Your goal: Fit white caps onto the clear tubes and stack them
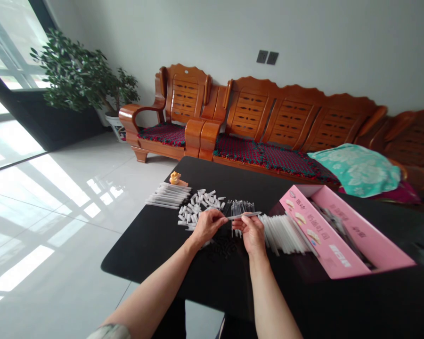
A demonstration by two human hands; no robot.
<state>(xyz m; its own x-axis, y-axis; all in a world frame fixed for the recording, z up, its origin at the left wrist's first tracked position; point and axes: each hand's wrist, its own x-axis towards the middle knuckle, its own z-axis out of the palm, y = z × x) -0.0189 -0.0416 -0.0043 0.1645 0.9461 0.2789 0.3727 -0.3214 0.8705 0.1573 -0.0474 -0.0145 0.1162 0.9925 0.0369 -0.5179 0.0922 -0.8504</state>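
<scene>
Above the black table, my right hand [253, 234] holds a slim whitish pen barrel [245, 215] level between thumb and fingers. The fingers of my left hand [208, 225] are pinched at the barrel's left end; any small part inside that pinch is hidden. Just beyond the hands lies a row of dark-tipped pen refills [243, 206]. White pen caps [194, 209] are heaped to the left, and a stack of white barrels [282, 234] spreads to the right. Small black pieces [223, 247] are scattered below my hands. Finished-looking white pens [169, 195] lie side by side at the far left.
A pink open box [325, 235] with dark contents stands on the right of the black table [148, 256]. A small orange figure [175, 178] sits by the table's far left corner. Behind are a wooden sofa [250, 110] and a potted plant [81, 70].
</scene>
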